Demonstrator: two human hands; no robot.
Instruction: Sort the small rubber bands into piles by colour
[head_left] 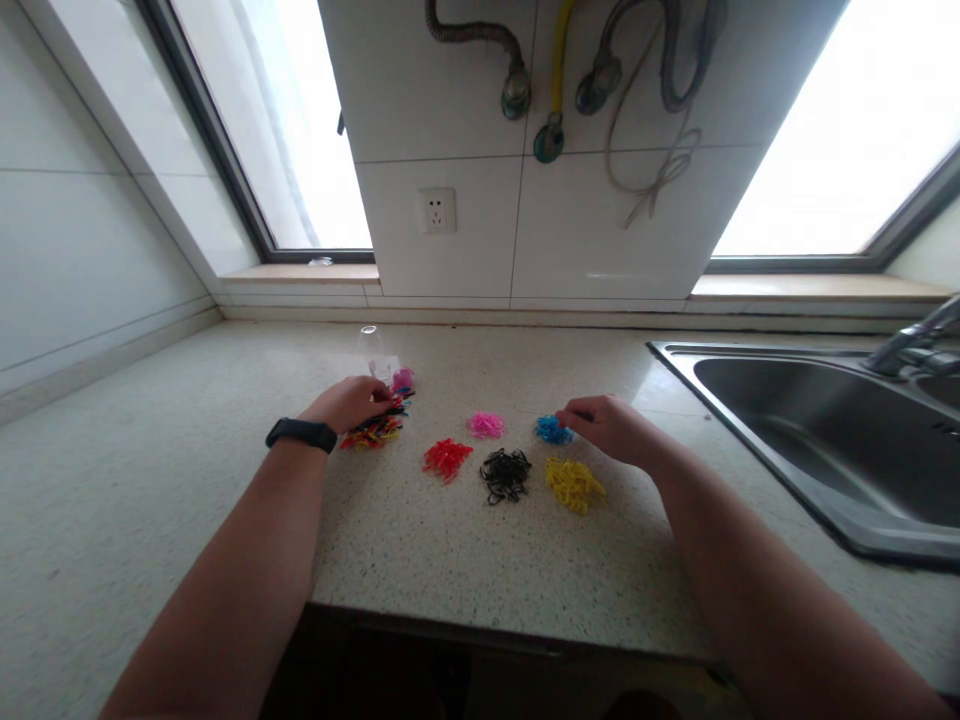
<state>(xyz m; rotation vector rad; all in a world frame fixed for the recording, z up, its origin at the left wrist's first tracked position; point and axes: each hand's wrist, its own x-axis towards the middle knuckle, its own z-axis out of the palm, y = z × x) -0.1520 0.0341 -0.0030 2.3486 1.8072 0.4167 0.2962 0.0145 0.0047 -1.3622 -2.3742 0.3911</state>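
My left hand (351, 402) is at the mixed pile of small coloured rubber bands (373, 432), its fingers pinched together over the far part of the pile. My right hand (606, 424) reaches the small pile of blue rubber bands (553, 430), thumb and fingers closed at its right edge. What either pinch holds is too small to make out. Between the hands lie separate piles of pink rubber bands (487, 425), red rubber bands (448, 459), black rubber bands (505, 475) and yellow rubber bands (574, 485).
Behind my left hand stand a clear plastic cup (370, 350) and a small pink-purple item (403, 380). A steel sink (810, 430) with a tap (911, 340) is set into the speckled countertop (420, 560) at right. Capped pipes and a socket (437, 211) are on the tiled wall.
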